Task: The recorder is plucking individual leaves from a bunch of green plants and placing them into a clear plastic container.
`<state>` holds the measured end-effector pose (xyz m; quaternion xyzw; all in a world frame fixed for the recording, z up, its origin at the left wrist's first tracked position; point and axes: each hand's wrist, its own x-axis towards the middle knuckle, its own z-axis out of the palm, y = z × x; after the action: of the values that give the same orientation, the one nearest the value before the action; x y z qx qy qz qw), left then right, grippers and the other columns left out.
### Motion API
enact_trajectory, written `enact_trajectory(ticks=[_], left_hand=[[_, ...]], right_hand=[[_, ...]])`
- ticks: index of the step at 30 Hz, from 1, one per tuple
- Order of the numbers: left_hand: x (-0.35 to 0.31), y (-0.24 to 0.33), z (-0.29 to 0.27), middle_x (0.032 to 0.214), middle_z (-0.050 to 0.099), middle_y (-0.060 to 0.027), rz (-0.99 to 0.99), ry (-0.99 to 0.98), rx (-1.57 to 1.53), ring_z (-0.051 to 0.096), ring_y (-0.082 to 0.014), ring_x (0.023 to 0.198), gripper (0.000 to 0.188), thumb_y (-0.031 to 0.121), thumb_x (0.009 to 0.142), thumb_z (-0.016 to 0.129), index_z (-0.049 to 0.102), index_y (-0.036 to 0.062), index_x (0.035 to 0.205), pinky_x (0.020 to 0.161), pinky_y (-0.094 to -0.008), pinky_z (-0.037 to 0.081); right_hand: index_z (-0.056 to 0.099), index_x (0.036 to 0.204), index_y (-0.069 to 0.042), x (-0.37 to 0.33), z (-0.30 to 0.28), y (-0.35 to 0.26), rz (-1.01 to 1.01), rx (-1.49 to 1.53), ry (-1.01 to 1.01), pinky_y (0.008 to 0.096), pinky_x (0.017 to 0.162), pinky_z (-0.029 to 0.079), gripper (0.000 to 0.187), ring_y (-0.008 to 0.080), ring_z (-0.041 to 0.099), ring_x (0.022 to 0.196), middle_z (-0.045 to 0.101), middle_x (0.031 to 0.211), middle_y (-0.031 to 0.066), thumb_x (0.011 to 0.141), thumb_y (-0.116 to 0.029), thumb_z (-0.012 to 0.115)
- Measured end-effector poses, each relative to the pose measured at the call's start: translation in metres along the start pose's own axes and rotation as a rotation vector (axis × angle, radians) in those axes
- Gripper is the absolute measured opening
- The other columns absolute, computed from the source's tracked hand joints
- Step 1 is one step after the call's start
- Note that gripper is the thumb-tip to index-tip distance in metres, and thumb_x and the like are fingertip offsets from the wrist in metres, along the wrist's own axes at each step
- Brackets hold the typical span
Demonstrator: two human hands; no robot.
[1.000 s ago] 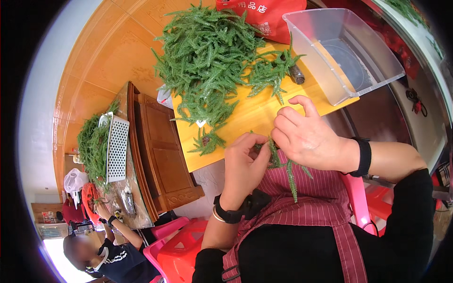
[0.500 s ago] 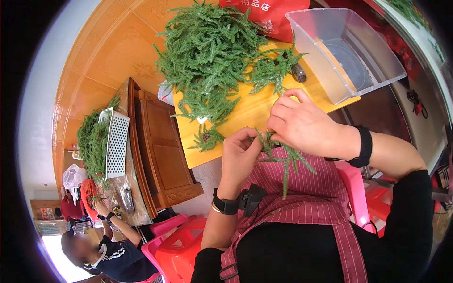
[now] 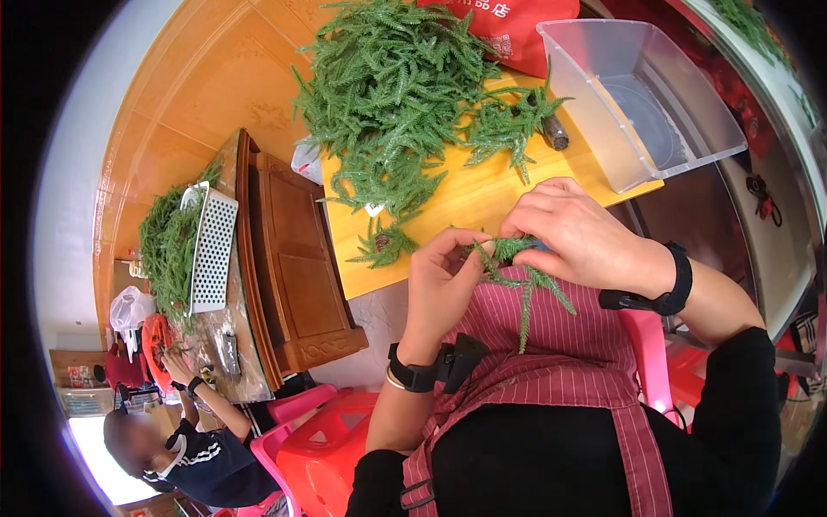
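Observation:
Over my lap, just off the front edge of the yellow table (image 3: 469, 202), both hands work on a green artificial pine sprig (image 3: 536, 289). My left hand (image 3: 446, 271) pinches its left end between thumb and fingertips. My right hand (image 3: 575, 231) is closed around the upper part, fingers curled, with something bluish showing under the thumb. Several needled tips hang down over the striped apron. A big heap of green pine sprigs (image 3: 392, 82) covers the far left of the table. Beside it lie looser sprigs (image 3: 504, 129), a dark brown cylinder (image 3: 556, 133) and a small sprig with a brown centre (image 3: 382, 243).
A clear plastic bin (image 3: 594, 129) stands at the table's right, a red bag (image 3: 527, 39) behind. Leftward are a wooden cabinet (image 3: 297, 250), a white perforated basket (image 3: 213, 258) of greenery, red stools (image 3: 323, 452) and another person (image 3: 211, 465) at work.
My right hand has shifted slightly down and right, its fingers now closed over the sprig's upper part. The left hand keeps its pinch. The whole view has shifted a little.

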<state>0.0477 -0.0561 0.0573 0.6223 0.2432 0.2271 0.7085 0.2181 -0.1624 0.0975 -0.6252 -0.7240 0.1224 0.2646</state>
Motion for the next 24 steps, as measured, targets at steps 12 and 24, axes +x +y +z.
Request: enact_trajectory(ticks=[12, 24], left_hand=[[0.004, -0.009, -0.004, 0.071, 0.059, 0.0010, -0.110, -0.051, -0.108, 0.050, -0.0043, 0.059, 0.012, 0.012, 0.086, 0.061, 0.061, 0.0013, 0.091, 0.053, -0.0177, 0.040], [0.006, -0.007, -0.001, 0.072, 0.059, 0.0014, -0.087, -0.033, -0.084, 0.050, -0.0039, 0.060, 0.013, 0.013, 0.085, 0.063, 0.061, 0.0021, 0.091, 0.054, -0.0184, 0.038]], right_hand=[[0.055, 0.084, -0.009, 0.001, 0.004, -0.007, 0.059, -0.048, 0.061, 0.0352, 0.081, 0.039, 0.030, 0.0239, 0.056, 0.080, 0.058, 0.076, 0.0038, 0.064, -0.021, 0.075], [0.055, 0.083, -0.009, 0.003, 0.003, -0.006, 0.052, -0.060, 0.097, 0.0360, 0.080, 0.039, 0.025, 0.0245, 0.057, 0.078, 0.058, 0.074, 0.0053, 0.067, -0.017, 0.072]])
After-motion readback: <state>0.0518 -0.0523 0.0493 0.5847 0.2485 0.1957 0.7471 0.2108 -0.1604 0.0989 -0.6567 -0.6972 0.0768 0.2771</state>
